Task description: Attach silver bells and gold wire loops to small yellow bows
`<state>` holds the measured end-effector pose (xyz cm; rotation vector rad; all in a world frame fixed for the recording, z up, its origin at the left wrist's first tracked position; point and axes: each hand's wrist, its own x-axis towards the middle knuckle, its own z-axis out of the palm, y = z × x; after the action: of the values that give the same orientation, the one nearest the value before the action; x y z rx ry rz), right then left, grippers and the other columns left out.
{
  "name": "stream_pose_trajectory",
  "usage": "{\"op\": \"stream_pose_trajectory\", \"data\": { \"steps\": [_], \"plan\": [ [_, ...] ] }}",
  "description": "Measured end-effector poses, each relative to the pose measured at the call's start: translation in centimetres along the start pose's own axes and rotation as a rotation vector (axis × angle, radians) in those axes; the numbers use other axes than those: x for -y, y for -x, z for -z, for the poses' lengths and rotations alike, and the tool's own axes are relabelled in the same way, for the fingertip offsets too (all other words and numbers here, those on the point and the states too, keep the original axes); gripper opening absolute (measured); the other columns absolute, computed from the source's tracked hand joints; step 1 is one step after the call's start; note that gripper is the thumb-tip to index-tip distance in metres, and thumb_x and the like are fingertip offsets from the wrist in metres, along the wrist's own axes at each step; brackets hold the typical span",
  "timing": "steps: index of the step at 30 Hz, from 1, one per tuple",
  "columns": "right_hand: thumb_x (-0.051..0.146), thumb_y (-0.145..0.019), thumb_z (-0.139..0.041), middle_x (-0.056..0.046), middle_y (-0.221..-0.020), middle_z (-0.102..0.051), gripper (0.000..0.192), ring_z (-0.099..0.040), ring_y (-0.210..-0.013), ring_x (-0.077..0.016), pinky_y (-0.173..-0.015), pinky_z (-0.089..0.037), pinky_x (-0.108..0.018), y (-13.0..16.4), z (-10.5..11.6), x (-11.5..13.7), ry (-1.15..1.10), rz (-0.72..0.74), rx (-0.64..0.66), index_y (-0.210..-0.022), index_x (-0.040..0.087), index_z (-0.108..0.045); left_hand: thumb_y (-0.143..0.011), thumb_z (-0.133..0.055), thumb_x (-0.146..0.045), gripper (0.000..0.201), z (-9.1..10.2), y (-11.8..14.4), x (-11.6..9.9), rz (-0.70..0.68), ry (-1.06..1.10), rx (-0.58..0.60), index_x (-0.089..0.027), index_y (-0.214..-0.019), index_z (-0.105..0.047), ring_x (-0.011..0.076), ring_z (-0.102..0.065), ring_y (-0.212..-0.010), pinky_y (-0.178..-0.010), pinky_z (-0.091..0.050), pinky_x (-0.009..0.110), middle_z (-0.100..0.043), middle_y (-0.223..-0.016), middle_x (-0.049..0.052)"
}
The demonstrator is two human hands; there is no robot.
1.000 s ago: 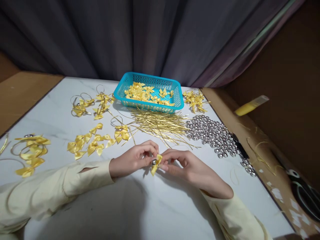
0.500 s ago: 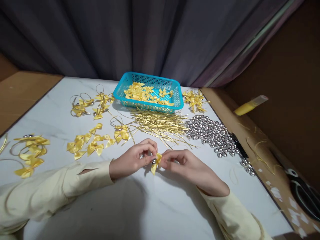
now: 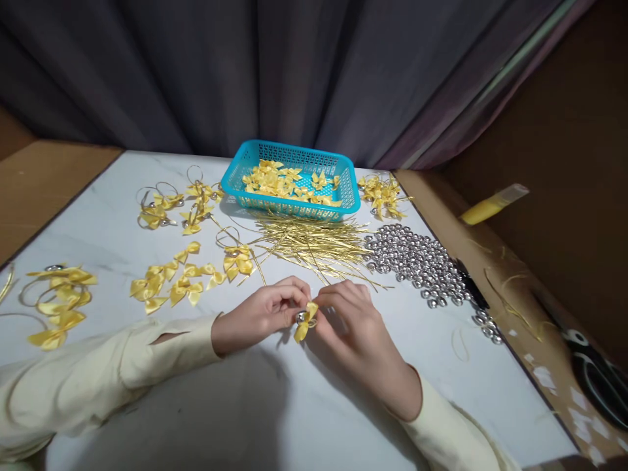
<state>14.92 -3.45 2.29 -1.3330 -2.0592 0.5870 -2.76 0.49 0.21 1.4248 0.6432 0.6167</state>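
Just below the middle of the frame, I've got both hands meeting over the desk (image 3: 304, 418). My left hand (image 3: 260, 313) and right hand (image 3: 350, 324) are pinching one small yellow bow (image 3: 305, 323) between the fingertips, and a little silver bell (image 3: 299, 317) sits at its knot.

The risk, as I judge it: the bell is tiny and round, so a slack pinch could let it drop and roll. The bow is limp ribbon, and a tug from either side could pull it apart or twist it.

Straight above the hands lies the bundle of gold strings (image 3: 314, 242), loose ends pointing my way; a reaching wrist could drag them. To the right of centre, the heap of silver bells (image 3: 417, 261) lies near the desk's right edge, so a sweep of my right sleeve could send some over. Loose bows (image 3: 171, 281) lie left of centre, near my left forearm. The blue basket (image 3: 292, 180) stands well back at the top centre.

Open room: the bare white stretch along the bottom of the frame.
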Motion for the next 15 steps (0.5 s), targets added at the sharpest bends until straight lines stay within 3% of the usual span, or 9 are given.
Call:
{"op": "stream_pose_trajectory", "data": {
  "steps": [8,15],
  "plan": [
    [0.021,-0.079,-0.053,-0.003,-0.082,-0.068,0.017,-0.058,-0.074,-0.0134,-0.068,-0.044,-0.026,-0.8,1.8,0.3,-0.624,-0.545,0.314,-0.078,0.017,-0.070,-0.084,-0.053,-0.037,0.023,0.3,-0.1,0.1,-0.043,-0.073,-0.065,-0.015,-0.075,-0.053,0.0147,-0.046,-0.079,-0.066,-0.038,0.027,-0.045,-0.091,0.005],
    [0.022,-0.076,-0.058,-0.001,-0.075,-0.067,0.012,-0.058,-0.069,-0.0109,-0.069,-0.043,-0.024,-0.8,1.2,0.3,-0.728,-0.604,0.294,-0.073,0.016,-0.068,-0.084,-0.050,-0.028,0.017,0.1,-0.1,0.2,-0.063,-0.168,-0.085,-0.015,-0.074,-0.053,0.0149,-0.045,-0.080,-0.068,-0.035,0.027,-0.046,-0.090,0.005]
  ]
}}
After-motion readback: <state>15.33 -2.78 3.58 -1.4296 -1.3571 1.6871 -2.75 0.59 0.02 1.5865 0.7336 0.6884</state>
